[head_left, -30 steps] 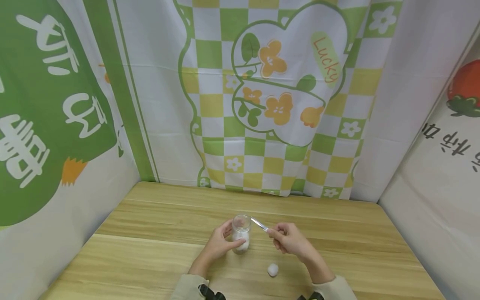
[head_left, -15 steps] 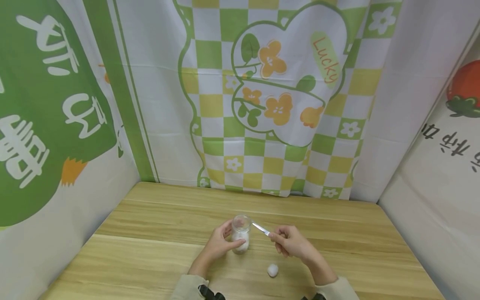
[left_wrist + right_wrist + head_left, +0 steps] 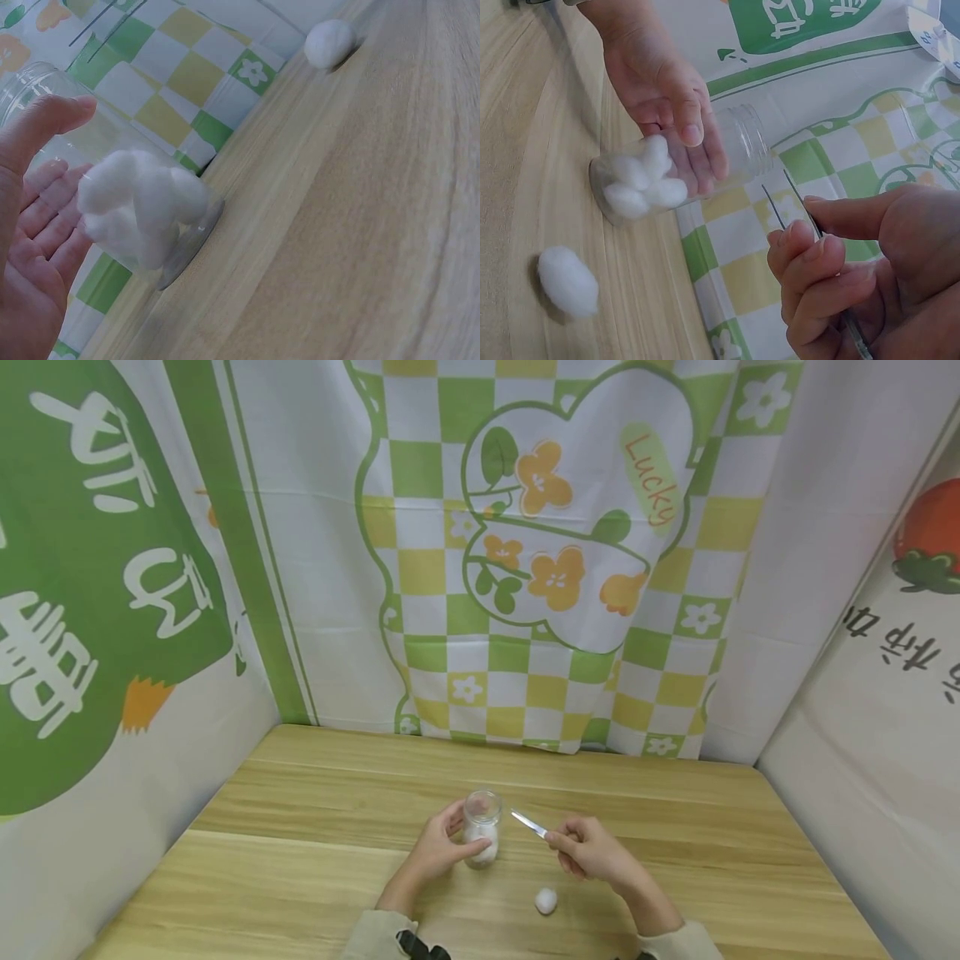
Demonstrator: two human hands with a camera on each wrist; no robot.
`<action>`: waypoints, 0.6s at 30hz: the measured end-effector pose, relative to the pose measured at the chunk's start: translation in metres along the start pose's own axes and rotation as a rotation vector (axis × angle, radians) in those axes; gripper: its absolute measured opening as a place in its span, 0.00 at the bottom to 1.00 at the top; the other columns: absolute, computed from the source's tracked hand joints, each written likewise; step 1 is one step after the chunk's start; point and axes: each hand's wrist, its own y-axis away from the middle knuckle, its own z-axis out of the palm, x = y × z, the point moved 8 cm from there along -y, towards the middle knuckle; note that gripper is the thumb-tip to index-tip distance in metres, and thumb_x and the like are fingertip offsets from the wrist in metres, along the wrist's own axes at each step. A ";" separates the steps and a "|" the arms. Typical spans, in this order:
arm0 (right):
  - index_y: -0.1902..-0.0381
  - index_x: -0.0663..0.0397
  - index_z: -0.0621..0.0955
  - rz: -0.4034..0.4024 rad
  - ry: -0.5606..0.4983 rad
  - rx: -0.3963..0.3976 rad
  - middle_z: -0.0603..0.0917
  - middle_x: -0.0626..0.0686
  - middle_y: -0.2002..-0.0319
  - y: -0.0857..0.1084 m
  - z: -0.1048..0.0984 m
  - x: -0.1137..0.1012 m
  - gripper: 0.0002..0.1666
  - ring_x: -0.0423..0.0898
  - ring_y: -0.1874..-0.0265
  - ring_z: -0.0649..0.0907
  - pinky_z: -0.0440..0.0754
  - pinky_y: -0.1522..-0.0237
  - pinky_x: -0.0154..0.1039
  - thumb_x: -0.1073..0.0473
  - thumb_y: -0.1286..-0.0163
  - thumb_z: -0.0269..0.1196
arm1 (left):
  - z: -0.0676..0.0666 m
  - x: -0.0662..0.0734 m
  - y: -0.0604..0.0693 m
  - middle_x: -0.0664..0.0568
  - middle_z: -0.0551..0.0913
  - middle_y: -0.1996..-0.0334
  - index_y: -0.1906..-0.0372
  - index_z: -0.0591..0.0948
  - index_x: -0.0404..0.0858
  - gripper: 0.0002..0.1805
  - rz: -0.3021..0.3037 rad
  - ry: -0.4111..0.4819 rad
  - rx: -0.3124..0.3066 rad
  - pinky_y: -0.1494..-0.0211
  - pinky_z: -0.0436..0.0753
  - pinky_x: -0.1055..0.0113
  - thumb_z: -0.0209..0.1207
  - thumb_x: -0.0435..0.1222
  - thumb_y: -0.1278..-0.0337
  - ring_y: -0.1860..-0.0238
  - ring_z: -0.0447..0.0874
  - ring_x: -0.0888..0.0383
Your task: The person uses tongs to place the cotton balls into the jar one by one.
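Observation:
My left hand [image 3: 437, 846] grips a clear glass jar [image 3: 482, 808] standing upright on the table, fingers and thumb around its side. Several white cotton balls [image 3: 139, 202] fill the jar's lower part; its mouth has no lid. To the right, my right hand [image 3: 592, 850] pinches metal tweezers [image 3: 529, 823] between thumb and fingers. The tweezers' tips are apart with nothing between them, a short way right of the jar's rim in the head view. One loose cotton ball [image 3: 546, 901] lies on the table between the two forearms, nearer to the person.
The wooden table [image 3: 315, 793] reaches back to a checked green and yellow curtain [image 3: 540, 693]. Printed cloth walls [image 3: 225, 777] stand along the left and right sides. Dark wrist straps [image 3: 422, 947] show over the sleeves at the bottom edge.
My right hand has drawn the tweezers slightly right and toward me, away from the jar's rim. The left hand, jar and loose cotton ball have stayed nearly where they were.

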 end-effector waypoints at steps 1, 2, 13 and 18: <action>0.70 0.61 0.72 -0.001 0.001 0.000 0.72 0.44 0.84 0.000 0.000 0.000 0.15 0.33 0.90 0.65 0.60 0.88 0.21 0.56 0.25 0.53 | 0.000 0.000 0.000 0.36 0.70 0.32 0.32 0.66 0.33 0.39 -0.002 0.000 0.000 0.27 0.68 0.40 0.68 0.41 0.48 0.31 0.68 0.35; 0.70 0.61 0.72 -0.004 0.002 -0.002 0.72 0.44 0.84 0.001 0.000 0.000 0.15 0.32 0.90 0.65 0.60 0.88 0.21 0.56 0.25 0.53 | 0.000 -0.001 0.000 0.36 0.70 0.32 0.32 0.66 0.33 0.39 -0.002 -0.001 0.001 0.27 0.68 0.40 0.68 0.41 0.48 0.31 0.68 0.35; 0.72 0.60 0.72 -0.006 -0.002 -0.011 0.71 0.43 0.85 0.006 -0.002 0.006 0.16 0.31 0.90 0.65 0.59 0.88 0.20 0.56 0.25 0.53 | 0.000 -0.001 0.000 0.37 0.71 0.33 0.32 0.66 0.33 0.39 -0.004 0.004 0.009 0.27 0.69 0.41 0.69 0.40 0.48 0.31 0.68 0.36; 0.70 0.61 0.73 -0.014 0.001 -0.011 0.72 0.43 0.84 0.007 -0.002 0.010 0.15 0.31 0.90 0.65 0.59 0.88 0.20 0.56 0.26 0.54 | 0.000 0.001 0.000 0.36 0.72 0.34 0.33 0.67 0.33 0.39 0.012 -0.006 0.008 0.28 0.70 0.41 0.69 0.40 0.49 0.32 0.69 0.36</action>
